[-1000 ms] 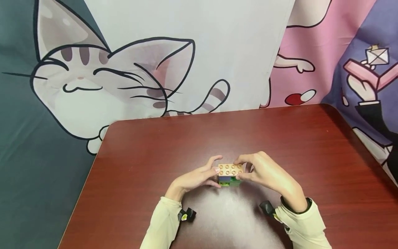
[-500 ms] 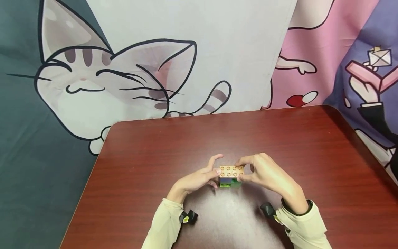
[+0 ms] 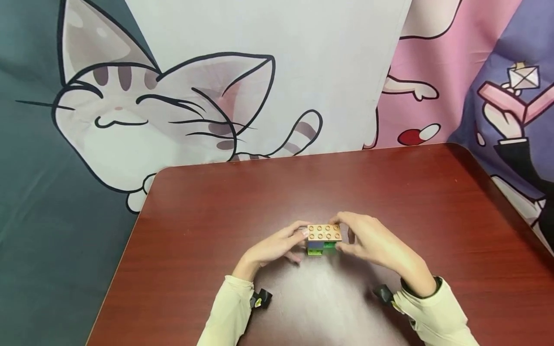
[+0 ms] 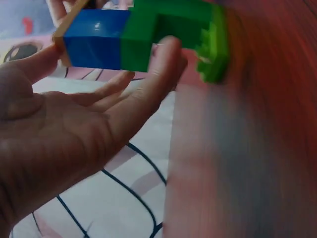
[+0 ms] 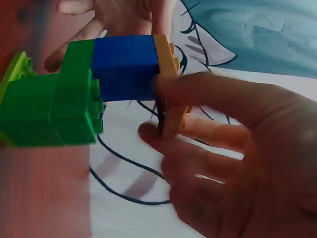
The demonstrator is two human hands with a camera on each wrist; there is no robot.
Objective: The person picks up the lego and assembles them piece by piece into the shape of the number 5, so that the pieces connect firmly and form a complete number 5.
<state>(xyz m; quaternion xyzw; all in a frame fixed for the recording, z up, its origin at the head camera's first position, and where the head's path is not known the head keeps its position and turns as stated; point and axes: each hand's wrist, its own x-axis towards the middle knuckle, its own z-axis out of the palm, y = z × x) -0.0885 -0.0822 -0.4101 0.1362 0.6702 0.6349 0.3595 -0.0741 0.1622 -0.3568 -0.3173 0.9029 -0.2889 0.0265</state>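
Note:
A small stack of building bricks (image 3: 318,245) stands upright between the two hands. On top is a thin tan studded plate (image 3: 324,232). Under it the left wrist view shows a blue brick (image 4: 94,39), green bricks (image 4: 138,42) and a light green piece (image 4: 215,49) at the bottom. My left hand (image 3: 277,247) has its thumb at the plate's left end, its fingers fairly straight beside the stack. My right hand (image 3: 370,240) curls thumb and index finger around the plate's right end; in the right wrist view the thumb (image 5: 198,87) is blurred over the plate's edge.
The reddish-brown table (image 3: 207,206) extends around the hands. Behind it hangs a backdrop (image 3: 337,57) with cartoon cats. A dark camera sits at each wrist, the left camera (image 3: 261,299) and the right camera (image 3: 383,294).
The right hand has shifted slightly right, uncovering the plate's near right corner. The left index finger has come down toward the stack. The stack sits slightly higher and further right in the head view.

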